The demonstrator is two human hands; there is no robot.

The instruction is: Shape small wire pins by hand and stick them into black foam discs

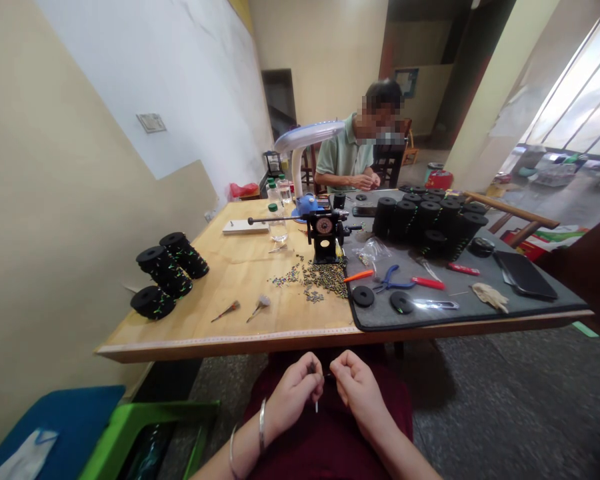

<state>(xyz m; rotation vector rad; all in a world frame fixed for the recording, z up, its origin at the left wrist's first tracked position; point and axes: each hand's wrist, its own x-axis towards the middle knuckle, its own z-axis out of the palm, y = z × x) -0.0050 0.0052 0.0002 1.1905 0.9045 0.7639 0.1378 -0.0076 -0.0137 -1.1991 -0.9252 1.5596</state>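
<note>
Over my lap, just off the table's front edge, both hands are close together. My left hand (pixel 296 390) is closed around a small dark thing, and a thin pale rod (pixel 317 406) sticks out below its fingers; the kind cannot be made out. Right beside it, my right hand (pixel 354 387) is closed in a pinch, with what is in its fingertips too small to tell. On the table ahead lie a heap of small striped pieces (pixel 325 277) and two small tufted tools (pixel 260 305). Behind the heap stands a black hand-cranked machine with a dial (pixel 324 237).
Stacked black foam spools (pixel 173 263) stand at the left, more spools (pixel 430 220) at the right. The grey mat (pixel 415 320) carries blue pliers (pixel 391 280), a red-handled tool (pixel 428 283), a glove (pixel 490 297) and a phone (pixel 525 275). A co-worker (pixel 350 153) sits behind the lamp (pixel 297 167).
</note>
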